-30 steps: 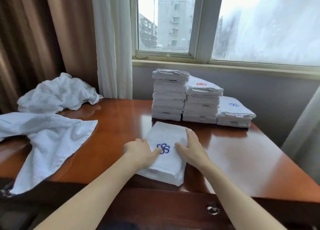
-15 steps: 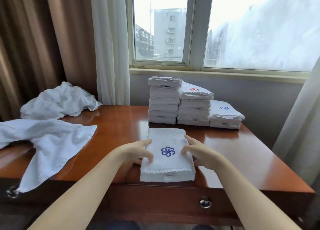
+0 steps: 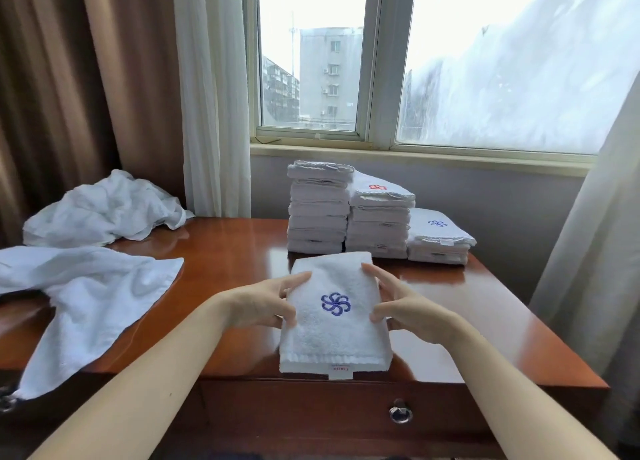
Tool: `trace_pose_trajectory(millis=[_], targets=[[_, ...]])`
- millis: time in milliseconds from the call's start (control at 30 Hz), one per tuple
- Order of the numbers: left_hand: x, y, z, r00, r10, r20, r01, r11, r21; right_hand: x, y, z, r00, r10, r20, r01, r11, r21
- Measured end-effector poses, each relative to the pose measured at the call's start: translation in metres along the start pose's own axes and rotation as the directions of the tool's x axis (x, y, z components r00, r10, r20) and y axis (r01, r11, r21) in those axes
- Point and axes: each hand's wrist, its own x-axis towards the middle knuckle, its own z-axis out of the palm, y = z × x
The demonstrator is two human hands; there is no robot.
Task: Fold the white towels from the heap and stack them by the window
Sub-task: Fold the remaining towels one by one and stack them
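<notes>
A folded white towel point(image 3: 334, 335) with a blue flower emblem is lifted just above the wooden table's point(image 3: 225, 252) front edge. My left hand point(image 3: 266, 304) grips its left side and my right hand point(image 3: 401, 307) grips its right side, thumbs on top. Three stacks of folded towels stand by the window: a tall left stack point(image 3: 317, 210), a middle stack point(image 3: 379, 220) topped with a red emblem, and a low right stack point(image 3: 438, 240) topped with a blue emblem. The heap of unfolded towels point(image 3: 100, 210) lies at the back left.
One unfolded towel point(image 3: 86, 297) is spread over the table's left front edge. Curtains point(image 3: 214, 96) hang at the left of the window, and a sheer one hangs at the far right. A drawer with a ring pull point(image 3: 400, 414) sits under the tabletop.
Both hands went from pressing flat on the folded towel to gripping its sides. The towel has turned square to me and come up off the table.
</notes>
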Motion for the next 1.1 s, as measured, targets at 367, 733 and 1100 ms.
trace_pose_trajectory(millis=[367, 733, 1100], targets=[[0.002, 0.063, -0.003, 0.952, 0.295, -0.085, -0.276, 0.944, 0.183, -0.01, -0.032, -0.042, 0.964, -0.252, -0.089, 0.256, 0.966, 0.036], [0.065, 0.166, -0.03, 0.901, 0.426, -0.084, -0.388, 0.876, 0.287, 0.022, -0.09, -0.13, 0.887, -0.426, -0.178, 0.434, 0.901, 0.013], [0.183, 0.27, -0.098, 0.932, 0.357, -0.063, -0.31, 0.874, 0.374, 0.122, -0.148, -0.239, 0.866, -0.403, -0.297, 0.382, 0.915, -0.129]])
